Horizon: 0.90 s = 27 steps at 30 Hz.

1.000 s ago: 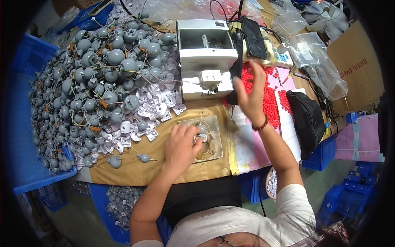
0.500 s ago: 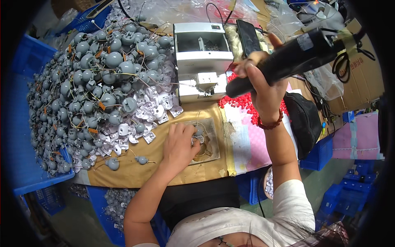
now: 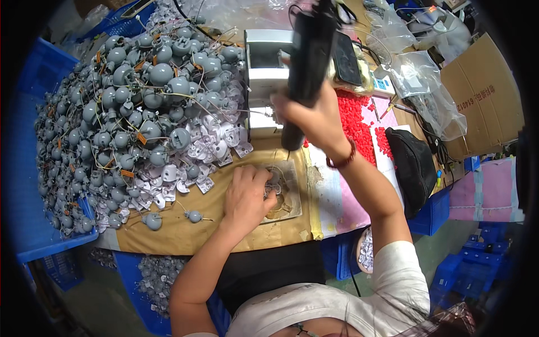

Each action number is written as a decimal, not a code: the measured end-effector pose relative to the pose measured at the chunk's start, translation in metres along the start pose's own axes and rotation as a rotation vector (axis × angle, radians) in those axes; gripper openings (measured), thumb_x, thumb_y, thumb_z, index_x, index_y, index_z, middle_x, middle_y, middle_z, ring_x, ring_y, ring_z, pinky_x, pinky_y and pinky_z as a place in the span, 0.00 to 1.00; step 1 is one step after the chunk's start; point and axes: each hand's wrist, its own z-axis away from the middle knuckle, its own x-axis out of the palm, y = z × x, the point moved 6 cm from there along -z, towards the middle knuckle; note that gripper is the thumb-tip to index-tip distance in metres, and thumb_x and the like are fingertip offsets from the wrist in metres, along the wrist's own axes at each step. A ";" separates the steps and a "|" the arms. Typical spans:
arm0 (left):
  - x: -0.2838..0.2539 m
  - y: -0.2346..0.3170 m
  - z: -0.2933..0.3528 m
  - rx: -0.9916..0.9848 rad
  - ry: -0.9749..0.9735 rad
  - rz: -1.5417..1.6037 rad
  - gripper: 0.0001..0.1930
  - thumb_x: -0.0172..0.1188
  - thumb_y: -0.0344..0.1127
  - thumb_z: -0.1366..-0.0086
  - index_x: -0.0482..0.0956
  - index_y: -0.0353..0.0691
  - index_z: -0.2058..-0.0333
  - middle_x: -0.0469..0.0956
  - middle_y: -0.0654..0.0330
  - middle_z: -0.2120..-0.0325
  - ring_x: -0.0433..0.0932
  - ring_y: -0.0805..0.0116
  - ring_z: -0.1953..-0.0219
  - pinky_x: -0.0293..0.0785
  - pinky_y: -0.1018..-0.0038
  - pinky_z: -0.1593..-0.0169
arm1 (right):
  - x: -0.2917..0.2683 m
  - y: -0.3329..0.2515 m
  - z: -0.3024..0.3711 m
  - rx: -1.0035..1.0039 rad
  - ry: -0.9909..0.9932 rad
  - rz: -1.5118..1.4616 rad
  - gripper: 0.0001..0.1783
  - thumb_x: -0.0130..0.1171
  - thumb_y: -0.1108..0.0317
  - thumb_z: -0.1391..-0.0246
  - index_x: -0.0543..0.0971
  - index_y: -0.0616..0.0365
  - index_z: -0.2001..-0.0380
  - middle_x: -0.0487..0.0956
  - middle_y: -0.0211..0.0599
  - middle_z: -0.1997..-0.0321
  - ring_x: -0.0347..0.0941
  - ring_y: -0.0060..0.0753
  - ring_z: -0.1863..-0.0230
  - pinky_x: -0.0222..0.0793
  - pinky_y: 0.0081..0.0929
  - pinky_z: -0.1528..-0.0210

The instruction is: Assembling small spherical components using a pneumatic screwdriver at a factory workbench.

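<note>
My right hand clenches the black electric screwdriver; left hand pins the small grey part. The tip could slip onto my fingers.

A tabletop covered in brown paper is filling the middle of the view, its near edge bending with the lens. Blue plastic crates are crowding its left side, and more blue crates are sitting on the floor to the lower right — some stacked, some loose. The floor is showing as dull grey-green concrete between them. A flattened cardboard box is leaning at the upper right, with crumpled clear plastic bags lying beside it. Pink sheets are hanging off the right side. Even, bright light is falling across everything — no window is showing.
</note>
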 end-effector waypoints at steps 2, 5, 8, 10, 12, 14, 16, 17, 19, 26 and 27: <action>0.001 -0.002 0.001 -0.043 -0.025 0.000 0.18 0.71 0.35 0.49 0.78 0.40 0.59 0.74 0.55 0.62 0.72 0.51 0.52 0.73 0.58 0.52 | 0.003 0.001 0.029 0.046 -0.048 -0.031 0.21 0.70 0.76 0.53 0.74 0.64 0.56 0.78 0.28 0.70 0.76 0.19 0.71 0.73 0.24 0.69; 0.004 -0.001 0.000 -0.038 -0.054 -0.032 0.20 0.70 0.36 0.49 0.77 0.40 0.58 0.73 0.56 0.60 0.71 0.51 0.51 0.74 0.59 0.53 | 0.008 -0.006 0.059 0.053 -0.090 -0.073 0.24 0.69 0.79 0.53 0.74 0.66 0.52 0.79 0.29 0.69 0.76 0.19 0.68 0.74 0.26 0.62; 0.001 0.001 0.002 -0.001 0.046 -0.042 0.17 0.70 0.36 0.48 0.78 0.45 0.60 0.72 0.59 0.61 0.72 0.54 0.55 0.74 0.59 0.56 | 0.010 0.000 0.071 -0.033 -0.106 -0.069 0.32 0.68 0.81 0.52 0.72 0.69 0.41 0.81 0.30 0.64 0.75 0.18 0.63 0.71 0.27 0.48; 0.002 0.001 0.002 0.015 0.064 -0.035 0.17 0.70 0.36 0.49 0.78 0.45 0.60 0.72 0.59 0.61 0.72 0.54 0.55 0.74 0.59 0.57 | 0.012 0.003 0.075 -0.107 -0.118 -0.018 0.38 0.66 0.82 0.51 0.64 0.67 0.36 0.79 0.32 0.66 0.75 0.21 0.66 0.72 0.26 0.54; 0.002 0.001 0.002 0.018 0.073 -0.036 0.18 0.70 0.36 0.49 0.77 0.45 0.59 0.72 0.59 0.62 0.72 0.54 0.55 0.75 0.59 0.57 | 0.016 0.005 0.078 -0.158 -0.183 0.029 0.43 0.62 0.84 0.49 0.55 0.61 0.32 0.78 0.36 0.70 0.76 0.25 0.70 0.73 0.25 0.64; 0.001 0.001 0.002 0.010 0.071 -0.047 0.18 0.71 0.36 0.49 0.77 0.45 0.59 0.72 0.59 0.62 0.72 0.54 0.55 0.75 0.59 0.57 | 0.017 0.007 0.080 -0.168 -0.214 0.039 0.45 0.61 0.84 0.48 0.51 0.60 0.30 0.77 0.37 0.71 0.76 0.26 0.72 0.74 0.25 0.67; 0.001 0.001 0.001 0.012 0.050 -0.037 0.18 0.71 0.35 0.49 0.77 0.45 0.59 0.72 0.58 0.62 0.72 0.54 0.55 0.75 0.58 0.58 | 0.021 0.006 0.081 -0.163 -0.243 -0.013 0.46 0.61 0.84 0.48 0.50 0.59 0.30 0.76 0.36 0.71 0.76 0.26 0.72 0.74 0.25 0.67; 0.000 0.000 0.001 0.013 0.039 -0.031 0.19 0.71 0.35 0.49 0.76 0.44 0.59 0.72 0.58 0.62 0.72 0.53 0.55 0.75 0.58 0.58 | 0.022 0.006 0.082 -0.195 -0.271 -0.007 0.46 0.62 0.84 0.48 0.51 0.59 0.30 0.76 0.36 0.71 0.76 0.26 0.72 0.74 0.25 0.67; 0.001 -0.001 0.000 0.020 0.005 -0.018 0.19 0.71 0.34 0.49 0.76 0.45 0.58 0.72 0.58 0.62 0.72 0.53 0.55 0.75 0.58 0.57 | 0.024 0.006 0.085 -0.260 -0.327 0.008 0.46 0.62 0.84 0.48 0.51 0.59 0.30 0.76 0.36 0.70 0.75 0.27 0.72 0.74 0.25 0.67; -0.006 -0.002 0.001 0.024 -0.003 0.055 0.21 0.71 0.33 0.49 0.75 0.46 0.57 0.72 0.57 0.60 0.72 0.51 0.53 0.74 0.57 0.55 | 0.023 0.004 0.102 -0.382 -0.409 0.122 0.38 0.62 0.83 0.47 0.59 0.47 0.36 0.77 0.36 0.75 0.78 0.30 0.73 0.75 0.29 0.70; -0.006 -0.001 0.000 0.016 -0.012 0.056 0.21 0.71 0.33 0.49 0.75 0.46 0.57 0.72 0.57 0.60 0.72 0.51 0.53 0.74 0.57 0.55 | 0.021 0.005 0.103 -0.386 -0.390 0.103 0.38 0.62 0.83 0.47 0.59 0.46 0.36 0.77 0.36 0.75 0.78 0.30 0.73 0.76 0.29 0.70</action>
